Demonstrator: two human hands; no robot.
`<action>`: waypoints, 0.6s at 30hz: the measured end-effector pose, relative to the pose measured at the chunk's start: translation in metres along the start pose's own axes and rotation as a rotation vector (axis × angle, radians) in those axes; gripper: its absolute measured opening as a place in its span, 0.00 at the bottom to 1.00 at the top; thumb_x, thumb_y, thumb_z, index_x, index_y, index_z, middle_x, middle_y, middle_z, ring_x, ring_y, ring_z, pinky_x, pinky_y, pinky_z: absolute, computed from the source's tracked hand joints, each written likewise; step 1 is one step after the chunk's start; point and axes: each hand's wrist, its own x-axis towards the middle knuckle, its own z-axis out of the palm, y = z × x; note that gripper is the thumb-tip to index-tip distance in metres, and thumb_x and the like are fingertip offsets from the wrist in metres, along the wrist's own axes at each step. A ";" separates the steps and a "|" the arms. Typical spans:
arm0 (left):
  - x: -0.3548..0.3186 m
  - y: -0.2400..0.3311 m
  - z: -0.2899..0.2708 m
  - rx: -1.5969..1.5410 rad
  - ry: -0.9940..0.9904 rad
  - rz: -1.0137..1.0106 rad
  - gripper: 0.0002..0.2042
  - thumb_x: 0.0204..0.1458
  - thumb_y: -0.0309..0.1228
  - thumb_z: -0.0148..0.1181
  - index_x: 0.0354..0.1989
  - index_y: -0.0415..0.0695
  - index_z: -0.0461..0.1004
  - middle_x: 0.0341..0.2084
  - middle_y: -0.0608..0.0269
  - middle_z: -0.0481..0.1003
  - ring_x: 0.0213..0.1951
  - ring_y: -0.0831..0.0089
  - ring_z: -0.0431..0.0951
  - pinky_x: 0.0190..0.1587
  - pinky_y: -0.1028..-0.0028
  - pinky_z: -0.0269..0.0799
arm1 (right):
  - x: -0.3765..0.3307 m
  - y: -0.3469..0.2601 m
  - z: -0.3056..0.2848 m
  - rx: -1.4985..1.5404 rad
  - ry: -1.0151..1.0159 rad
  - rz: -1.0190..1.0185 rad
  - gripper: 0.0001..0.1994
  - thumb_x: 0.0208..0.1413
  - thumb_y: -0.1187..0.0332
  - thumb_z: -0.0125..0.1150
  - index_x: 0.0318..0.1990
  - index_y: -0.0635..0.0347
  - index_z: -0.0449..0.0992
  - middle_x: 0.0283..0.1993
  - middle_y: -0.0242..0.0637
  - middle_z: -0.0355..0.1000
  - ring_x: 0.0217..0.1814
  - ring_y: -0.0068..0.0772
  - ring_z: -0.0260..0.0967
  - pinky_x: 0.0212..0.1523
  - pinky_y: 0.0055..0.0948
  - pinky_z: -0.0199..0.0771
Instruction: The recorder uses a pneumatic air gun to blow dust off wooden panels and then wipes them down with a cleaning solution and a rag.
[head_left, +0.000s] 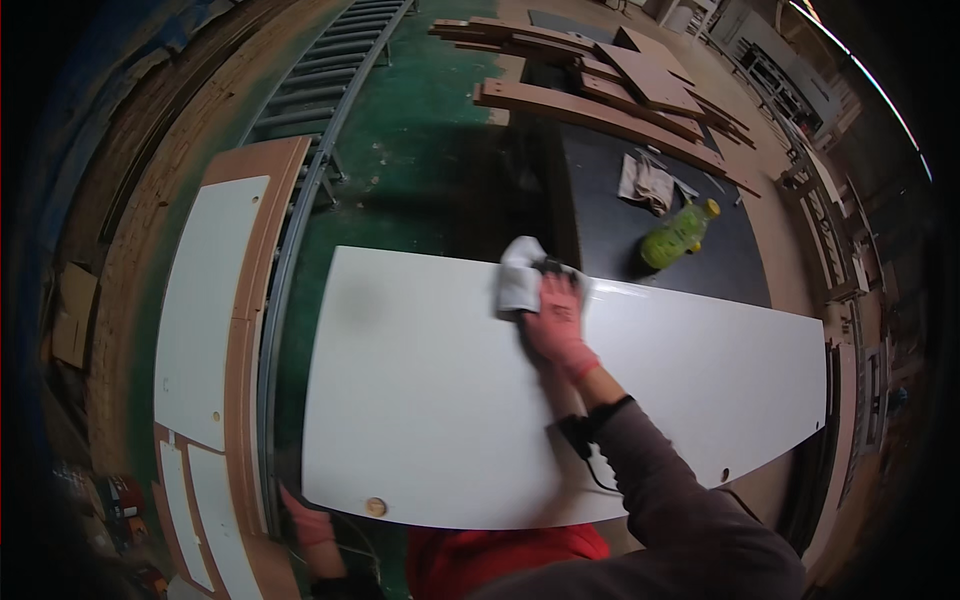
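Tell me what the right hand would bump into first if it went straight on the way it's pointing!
First the white cloth, which the right hand touches near the far edge of the white panel. Past that edge, maybe the shadowy gap beside the dark table; depth is unclear.

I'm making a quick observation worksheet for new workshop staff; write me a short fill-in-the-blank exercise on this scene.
1. The right hand rests on a bunched white ____ at the far edge of the white panel.
2. The left hand is by the panel's near ____ corner.
3. The green bottle has a ____ cap.

Missing words: cloth; left; yellow.
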 end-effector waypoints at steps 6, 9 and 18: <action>0.016 0.009 -0.003 -1.016 -0.034 -0.303 0.23 0.60 0.41 0.39 0.54 0.34 0.63 0.48 0.53 0.70 0.48 0.65 0.71 0.52 0.69 0.67 | 0.092 -0.226 0.038 0.173 -0.056 -0.422 0.28 0.47 0.58 0.56 0.53 0.66 0.63 0.61 0.47 0.56 0.67 0.45 0.47 0.68 0.42 0.37; 0.019 0.007 0.000 -0.745 -0.105 -0.180 0.23 0.62 0.42 0.34 0.53 0.33 0.63 0.48 0.54 0.70 0.49 0.65 0.70 0.51 0.70 0.67 | 0.076 -0.266 0.048 0.282 -0.074 -0.612 0.26 0.43 0.60 0.56 0.51 0.65 0.66 0.56 0.48 0.61 0.64 0.47 0.51 0.67 0.47 0.38; 0.026 -0.006 -0.007 -0.168 -0.134 0.200 0.19 0.55 0.33 0.46 0.53 0.36 0.63 0.47 0.55 0.70 0.46 0.64 0.72 0.48 0.67 0.68 | -0.109 -0.295 0.014 0.543 -0.410 -0.939 0.20 0.37 0.66 0.56 0.42 0.62 0.67 0.47 0.46 0.62 0.58 0.45 0.56 0.64 0.48 0.45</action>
